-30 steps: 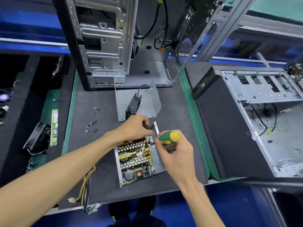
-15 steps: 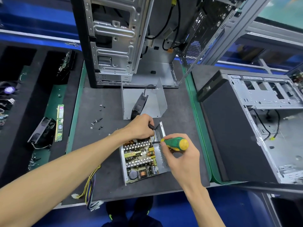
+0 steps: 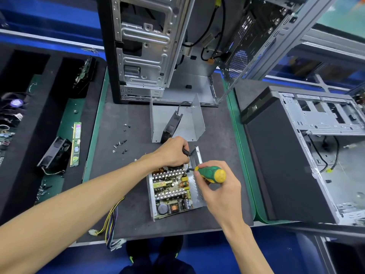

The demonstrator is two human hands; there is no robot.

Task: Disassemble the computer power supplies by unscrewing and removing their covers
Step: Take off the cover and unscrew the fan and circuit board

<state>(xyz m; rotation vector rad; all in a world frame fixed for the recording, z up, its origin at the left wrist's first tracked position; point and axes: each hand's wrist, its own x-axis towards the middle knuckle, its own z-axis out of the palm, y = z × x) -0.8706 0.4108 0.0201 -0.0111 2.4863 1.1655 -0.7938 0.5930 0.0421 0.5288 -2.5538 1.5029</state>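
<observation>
An open power supply (image 3: 173, 192) lies on the grey mat, its circuit board, heat sinks and coils exposed. My left hand (image 3: 171, 153) rests on its far end, fingers closed around a black cable there. My right hand (image 3: 215, 186) grips a green and yellow screwdriver (image 3: 211, 174), whose tip points left at the board's far right corner. The removed metal cover (image 3: 189, 123) stands just behind, with a black fan (image 3: 171, 126) leaning inside it. The supply's coloured wire bundle (image 3: 111, 220) trails off the mat's front edge.
Several loose screws (image 3: 120, 144) lie left of the cover. An upright empty computer case (image 3: 158, 48) stands behind, another case (image 3: 300, 155) lies at the right. On the left, a green strip holds a RAM stick (image 3: 76, 144) and a black fan (image 3: 54, 153).
The view has shifted slightly. My right hand has lowered the screwdriver so its tip reaches the board's far corner. My left hand keeps its hold at the supply's far end.
</observation>
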